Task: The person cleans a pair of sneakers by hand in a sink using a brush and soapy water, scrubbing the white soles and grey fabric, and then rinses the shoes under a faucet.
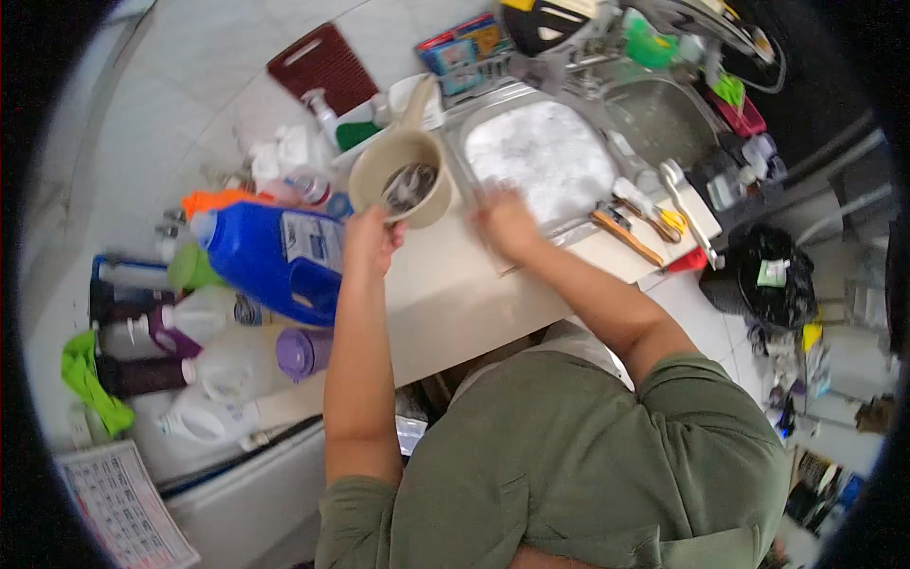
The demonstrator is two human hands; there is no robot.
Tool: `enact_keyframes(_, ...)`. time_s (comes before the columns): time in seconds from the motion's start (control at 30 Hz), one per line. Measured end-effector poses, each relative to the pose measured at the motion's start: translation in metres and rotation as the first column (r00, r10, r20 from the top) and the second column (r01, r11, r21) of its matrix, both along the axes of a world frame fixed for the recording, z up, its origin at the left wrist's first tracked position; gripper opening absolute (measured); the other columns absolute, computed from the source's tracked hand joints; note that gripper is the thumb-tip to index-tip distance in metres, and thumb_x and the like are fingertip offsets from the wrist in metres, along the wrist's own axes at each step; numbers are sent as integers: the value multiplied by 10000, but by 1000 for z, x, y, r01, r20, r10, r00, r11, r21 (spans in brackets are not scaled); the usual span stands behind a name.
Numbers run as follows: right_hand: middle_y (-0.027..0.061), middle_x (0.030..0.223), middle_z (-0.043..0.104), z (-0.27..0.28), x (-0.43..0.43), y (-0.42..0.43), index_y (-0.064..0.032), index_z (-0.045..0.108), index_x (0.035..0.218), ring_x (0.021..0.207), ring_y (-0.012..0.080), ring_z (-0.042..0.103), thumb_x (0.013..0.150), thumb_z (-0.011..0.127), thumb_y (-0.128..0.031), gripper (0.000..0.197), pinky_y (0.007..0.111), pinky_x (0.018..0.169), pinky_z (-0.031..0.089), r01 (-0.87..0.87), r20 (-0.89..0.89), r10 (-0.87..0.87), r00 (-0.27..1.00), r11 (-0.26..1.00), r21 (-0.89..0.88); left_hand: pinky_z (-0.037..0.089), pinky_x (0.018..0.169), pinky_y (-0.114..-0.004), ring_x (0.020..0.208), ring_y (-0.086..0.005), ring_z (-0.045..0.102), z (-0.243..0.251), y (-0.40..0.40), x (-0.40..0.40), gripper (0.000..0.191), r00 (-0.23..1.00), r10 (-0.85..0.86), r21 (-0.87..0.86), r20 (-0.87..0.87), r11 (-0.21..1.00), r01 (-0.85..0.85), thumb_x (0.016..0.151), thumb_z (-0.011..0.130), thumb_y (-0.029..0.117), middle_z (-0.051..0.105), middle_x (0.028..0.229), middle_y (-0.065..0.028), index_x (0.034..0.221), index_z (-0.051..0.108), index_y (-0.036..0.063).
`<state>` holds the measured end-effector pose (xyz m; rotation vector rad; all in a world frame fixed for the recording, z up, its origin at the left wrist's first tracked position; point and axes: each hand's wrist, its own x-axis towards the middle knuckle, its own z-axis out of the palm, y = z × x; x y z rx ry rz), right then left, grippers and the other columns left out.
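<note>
My left hand (373, 238) is closed at the near rim of a beige plastic dipper (366, 167), whose handle points away from me. Inside the dipper is something dark with pale, shiny streaks, too unclear to name. Blurred by motion, my right hand (503, 222) is over the near left edge of the steel sink (455, 139), and its fingers cannot be made out. White foam or suds (540, 153) fill the left basin. Close to my left wrist lies a large blue jug (266, 259) with a label.
Right of the basin lie a wooden-handled brush (627, 237), yellow-handled scissors (672, 222) and a white long-handled brush (686, 206). A second basin (657, 124) is behind them. A purple-lidded container (297, 354) and several bottles crowd the left. A brown cutting board (323, 67) leans at the wall.
</note>
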<state>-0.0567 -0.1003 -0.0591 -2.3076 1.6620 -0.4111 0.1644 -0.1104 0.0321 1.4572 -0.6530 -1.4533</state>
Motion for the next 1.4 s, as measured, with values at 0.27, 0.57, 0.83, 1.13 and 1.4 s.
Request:
enact_keyframes(0.27,144,1393,460,-35,-35,88,-55,505,1314,1279,368,432,919,499,-326,480,556,1084,273,-55,-5,56,998,967,-251,431,424,-238,552,-169,550,-33,28,4,159,1000,4,29,-24,1000,-3,868,513,90,577,727,-114,973,529,-28)
enact_keyframes(0.57,154,970,641,-16,-49,98,-41,713,884,1025,307,581,771,651,-489,467,529,1061,289,239,167,-232,958,971,-19,444,385,-196,510,-113,532,-41,17,36,145,995,-93,132,-39,986,97,882,511,124,582,699,-96,964,540,6)
enact_keyframes(0.83,49,914,686,-35,-54,75,-114,722,951,952,208,602,755,633,-598,530,385,954,333,172,230,-171,958,985,18,468,414,-251,517,-153,546,-28,63,-14,304,990,34,-46,136,999,-28,946,420,255,542,587,-81,787,531,20)
enact_keyframes(1.13,11,1091,684,-44,-53,67,-132,707,1054,1041,161,596,851,553,-343,330,376,970,330,165,100,-157,983,983,-80,473,507,-231,564,-138,515,-89,83,-64,196,874,-118,255,471,967,-7,893,447,145,536,654,-45,725,493,57)
enact_keyframes(1.4,30,1110,675,-50,-55,77,-113,686,1093,1078,184,580,847,540,-271,327,410,996,314,110,161,-81,984,977,-182,474,471,-175,521,-102,517,-88,87,-71,141,859,-208,296,468,953,70,867,471,85,546,630,-37,732,507,61)
